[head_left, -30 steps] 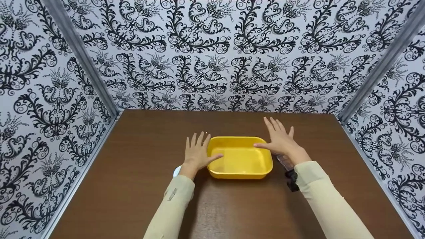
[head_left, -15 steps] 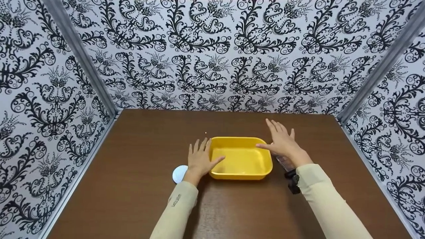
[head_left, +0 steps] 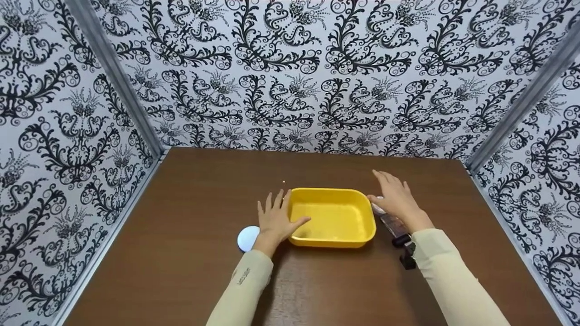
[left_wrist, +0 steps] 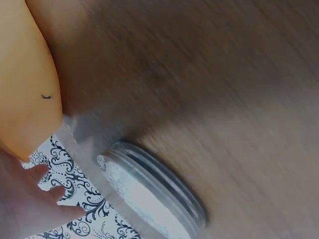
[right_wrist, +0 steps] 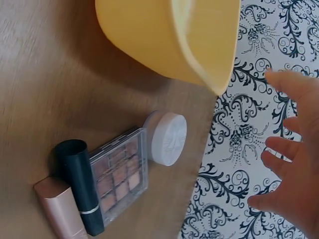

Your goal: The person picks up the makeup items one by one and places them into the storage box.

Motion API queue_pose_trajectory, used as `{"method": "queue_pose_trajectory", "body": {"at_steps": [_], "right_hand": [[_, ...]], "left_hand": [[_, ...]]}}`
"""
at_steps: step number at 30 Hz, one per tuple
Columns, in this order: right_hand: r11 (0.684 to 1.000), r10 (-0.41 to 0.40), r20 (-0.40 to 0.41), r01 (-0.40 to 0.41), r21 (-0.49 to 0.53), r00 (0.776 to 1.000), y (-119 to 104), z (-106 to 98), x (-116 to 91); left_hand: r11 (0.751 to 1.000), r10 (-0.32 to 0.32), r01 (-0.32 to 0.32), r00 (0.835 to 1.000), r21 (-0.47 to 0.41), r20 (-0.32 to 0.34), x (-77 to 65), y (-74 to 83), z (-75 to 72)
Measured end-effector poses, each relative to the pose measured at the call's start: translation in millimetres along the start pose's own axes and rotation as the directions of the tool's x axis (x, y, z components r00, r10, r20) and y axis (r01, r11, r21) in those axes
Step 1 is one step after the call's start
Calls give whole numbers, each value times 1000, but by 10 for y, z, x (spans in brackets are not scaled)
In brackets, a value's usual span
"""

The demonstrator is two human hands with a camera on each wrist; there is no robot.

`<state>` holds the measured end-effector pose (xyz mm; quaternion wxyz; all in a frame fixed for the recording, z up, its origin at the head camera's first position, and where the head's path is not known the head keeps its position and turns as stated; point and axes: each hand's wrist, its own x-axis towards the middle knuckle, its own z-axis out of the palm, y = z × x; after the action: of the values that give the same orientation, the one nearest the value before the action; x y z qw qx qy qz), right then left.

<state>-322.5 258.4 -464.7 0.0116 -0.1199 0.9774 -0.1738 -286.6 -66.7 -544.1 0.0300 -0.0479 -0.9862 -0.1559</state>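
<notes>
In the head view my left hand [head_left: 274,222] has its fingers spread over the left rim of a yellow plastic tub [head_left: 333,243], holding nothing. A round silver-lidded compact [head_left: 247,238] lies beside that wrist; the left wrist view shows the compact [left_wrist: 149,191] from the side. My right hand [head_left: 396,199], also holding nothing, hovers past the tub's right end with fingers loosely bent. Below it on the table are a white-lidded jar [right_wrist: 170,139], a clear eyeshadow palette [right_wrist: 121,175], a black tube [right_wrist: 79,186] and a rose-gold tube [right_wrist: 60,206], in a row.
The brown wooden table [head_left: 204,199] is enclosed by walls covered in black-and-white patterned paper [head_left: 290,81], with grey strips in the corners. The tub's inside shows no contents. The makeup row stands close to the tub's right side.
My right hand has drawn right and slightly toward me, off the tub's rim, uncovering the white-lidded jar. The left hand has shifted slightly nearer, and the silver compact shows more fully.
</notes>
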Motion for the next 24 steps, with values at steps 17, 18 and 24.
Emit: {"method": "queue_pose_trajectory", "body": {"at_steps": [17, 18, 24], "right_hand": [[998, -25, -38, 23, -51, 999, 289, 221, -56], [998, -23, -34, 21, -53, 999, 297, 237, -56], [997, -27, -31, 25, -77, 999, 347, 334, -9]], "left_hand": [[1000, -24, 24, 999, 13, 30, -37, 38, 67], [1000, -24, 23, 999, 12, 36, -35, 38, 64], [998, -13, 11, 999, 59, 32, 12, 48, 3]]}}
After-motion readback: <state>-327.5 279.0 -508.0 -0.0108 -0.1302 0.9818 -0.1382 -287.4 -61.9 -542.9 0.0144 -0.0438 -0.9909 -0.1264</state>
